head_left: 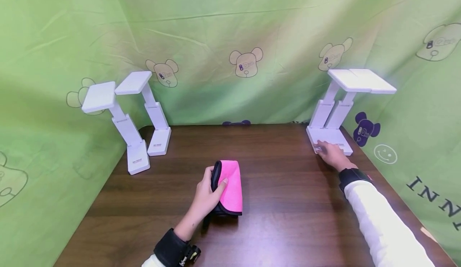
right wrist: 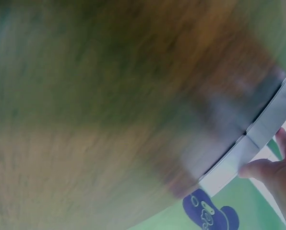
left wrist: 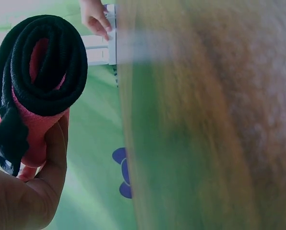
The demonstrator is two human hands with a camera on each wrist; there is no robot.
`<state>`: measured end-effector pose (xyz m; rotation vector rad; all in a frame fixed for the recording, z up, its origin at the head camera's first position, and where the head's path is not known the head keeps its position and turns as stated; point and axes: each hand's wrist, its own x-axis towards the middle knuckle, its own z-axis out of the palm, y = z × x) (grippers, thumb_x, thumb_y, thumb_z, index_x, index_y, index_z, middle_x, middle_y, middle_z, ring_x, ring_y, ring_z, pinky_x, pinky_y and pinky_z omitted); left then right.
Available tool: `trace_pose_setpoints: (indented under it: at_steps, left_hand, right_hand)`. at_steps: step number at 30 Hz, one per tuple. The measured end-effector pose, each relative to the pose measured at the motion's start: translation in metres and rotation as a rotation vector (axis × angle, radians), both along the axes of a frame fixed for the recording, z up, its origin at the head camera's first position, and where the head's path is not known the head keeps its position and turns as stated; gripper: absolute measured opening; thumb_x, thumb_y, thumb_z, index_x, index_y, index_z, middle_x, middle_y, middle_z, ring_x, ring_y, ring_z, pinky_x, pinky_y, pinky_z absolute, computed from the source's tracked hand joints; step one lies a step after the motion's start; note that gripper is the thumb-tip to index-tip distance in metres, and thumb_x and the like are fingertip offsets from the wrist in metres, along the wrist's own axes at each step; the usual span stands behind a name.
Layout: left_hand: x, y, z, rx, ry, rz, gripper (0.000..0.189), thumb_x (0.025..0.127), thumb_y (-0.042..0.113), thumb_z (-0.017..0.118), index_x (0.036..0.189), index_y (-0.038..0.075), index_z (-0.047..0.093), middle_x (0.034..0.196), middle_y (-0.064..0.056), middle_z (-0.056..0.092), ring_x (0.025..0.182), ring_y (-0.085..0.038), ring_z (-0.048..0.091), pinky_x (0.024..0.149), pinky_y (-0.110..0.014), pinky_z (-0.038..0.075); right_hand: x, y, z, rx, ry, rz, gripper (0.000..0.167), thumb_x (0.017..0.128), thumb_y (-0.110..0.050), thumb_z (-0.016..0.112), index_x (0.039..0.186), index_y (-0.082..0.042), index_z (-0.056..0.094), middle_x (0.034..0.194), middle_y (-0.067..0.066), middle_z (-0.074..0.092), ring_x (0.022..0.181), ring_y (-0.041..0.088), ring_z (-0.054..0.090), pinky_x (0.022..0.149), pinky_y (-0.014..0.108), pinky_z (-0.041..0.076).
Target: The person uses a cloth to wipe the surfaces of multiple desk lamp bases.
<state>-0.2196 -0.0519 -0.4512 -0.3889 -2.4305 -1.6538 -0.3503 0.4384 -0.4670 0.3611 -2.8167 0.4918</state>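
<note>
My left hand (head_left: 206, 194) grips a rolled-up pink cloth (head_left: 232, 185) with black edging above the middle of the table. The left wrist view shows the end of the roll (left wrist: 49, 103) as a dark spiral, with fingers and thumb around its lower part. On the right, my right hand (head_left: 334, 155) touches the base of a white desk lamp (head_left: 320, 135) that stands side by side with a second one. In the right wrist view, the thumb (right wrist: 259, 167) rests against the two joined bases (right wrist: 252, 136), and some of the other fingers are cut off by the frame's edge.
Two more white lamps, a front one (head_left: 138, 158) and a back one (head_left: 159, 141), stand at the table's left side. The brown wooden table (head_left: 270, 235) meets a green printed curtain (head_left: 201, 107) at the back and both sides.
</note>
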Motion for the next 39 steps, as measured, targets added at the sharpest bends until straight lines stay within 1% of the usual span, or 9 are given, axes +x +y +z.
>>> trace_pose_setpoints:
  at_steps: [5, 12, 15, 20, 24, 27, 31, 35, 39]
  left_hand:
    - [0.001, 0.001, 0.001, 0.001, -0.006, -0.003, 0.041, 0.096, 0.018, 0.070, 0.130, 0.010, 0.049, 0.097, -0.013, 0.069, 0.081, -0.016, 0.065, 0.072, -0.030, 0.055]
    - [-0.003, 0.005, 0.006, 0.005, 0.017, 0.003, 0.044, 0.094, 0.020, 0.072, 0.131, 0.010, 0.049, 0.103, -0.013, 0.070, 0.086, -0.019, 0.067, 0.076, -0.033, 0.056]
    - [-0.008, 0.012, 0.012, 0.006, 0.023, 0.014, 0.048, 0.094, 0.023, 0.073, 0.132, 0.008, 0.048, 0.111, -0.015, 0.070, 0.093, -0.022, 0.068, 0.080, -0.037, 0.056]
    - [-0.016, 0.030, 0.022, 0.009, 0.045, 0.101, 0.049, 0.091, 0.026, 0.075, 0.128, 0.006, 0.050, 0.112, -0.015, 0.069, 0.094, -0.024, 0.069, 0.082, -0.040, 0.056]
    - [-0.019, 0.047, 0.027, -0.003, 0.118, 0.176, 0.047, 0.088, 0.022, 0.078, 0.123, 0.005, 0.053, 0.110, -0.013, 0.066, 0.092, -0.024, 0.067, 0.082, -0.040, 0.055]
    - [-0.019, 0.058, 0.029, -0.004, 0.160, 0.191, 0.048, 0.086, 0.022, 0.080, 0.123, 0.007, 0.054, 0.109, -0.011, 0.064, 0.088, -0.022, 0.066, 0.079, -0.036, 0.055]
    - [-0.017, 0.068, 0.031, -0.019, 0.190, 0.160, 0.051, 0.084, 0.024, 0.082, 0.125, 0.010, 0.056, 0.107, -0.008, 0.063, 0.082, -0.018, 0.066, 0.074, -0.029, 0.055]
    - [-0.012, 0.074, 0.031, -0.023, 0.204, 0.072, 0.053, 0.084, 0.021, 0.083, 0.129, 0.010, 0.058, 0.110, -0.007, 0.064, 0.083, -0.016, 0.066, 0.072, -0.024, 0.056]
    - [-0.009, 0.076, 0.033, -0.018, 0.216, -0.030, 0.057, 0.084, 0.020, 0.083, 0.133, 0.011, 0.057, 0.118, -0.005, 0.067, 0.095, -0.017, 0.067, 0.082, -0.028, 0.057]
  right_hand:
    - [0.003, 0.004, -0.003, -0.018, 0.027, 0.015, 0.033, 0.091, -0.001, 0.067, 0.122, 0.010, 0.064, 0.129, 0.040, 0.056, 0.115, 0.063, 0.053, 0.092, 0.074, 0.041]
    - [0.004, -0.008, 0.004, -0.050, -0.083, -0.069, 0.044, 0.095, -0.011, 0.063, 0.134, 0.008, 0.054, 0.141, 0.040, 0.045, 0.127, 0.062, 0.042, 0.094, 0.085, 0.024]
    - [0.011, -0.032, 0.014, -0.108, 0.002, -0.046, 0.048, 0.094, -0.005, 0.062, 0.136, 0.012, 0.049, 0.141, 0.042, 0.044, 0.129, 0.060, 0.040, 0.101, 0.081, 0.025]
    - [0.052, -0.118, 0.036, -0.328, 0.151, 0.137, 0.048, 0.094, 0.004, 0.061, 0.140, 0.008, 0.049, 0.135, 0.029, 0.054, 0.122, 0.044, 0.053, 0.103, 0.059, 0.043]
    - [0.095, -0.196, 0.045, -0.516, 0.097, 0.333, 0.043, 0.099, -0.004, 0.062, 0.141, 0.000, 0.053, 0.128, 0.018, 0.062, 0.110, 0.030, 0.065, 0.091, 0.040, 0.056]
    - [0.114, -0.236, 0.047, -0.634, 0.011, 0.372, 0.044, 0.103, -0.012, 0.059, 0.145, -0.001, 0.051, 0.135, 0.019, 0.060, 0.114, 0.031, 0.065, 0.090, 0.038, 0.057]
    - [0.124, -0.261, 0.049, -0.739, -0.079, 0.266, 0.045, 0.107, -0.019, 0.052, 0.148, -0.001, 0.047, 0.139, 0.020, 0.058, 0.117, 0.032, 0.064, 0.093, 0.040, 0.056]
    - [0.127, -0.267, 0.050, -0.868, -0.178, 0.194, 0.039, 0.110, -0.023, 0.045, 0.142, -0.002, 0.049, 0.110, 0.020, 0.064, 0.094, 0.023, 0.064, 0.080, 0.031, 0.055]
    - [0.129, -0.267, 0.051, -1.056, -0.269, 0.170, 0.041, 0.109, -0.024, 0.047, 0.143, -0.001, 0.042, 0.114, 0.024, 0.061, 0.096, 0.019, 0.063, 0.080, 0.026, 0.053]
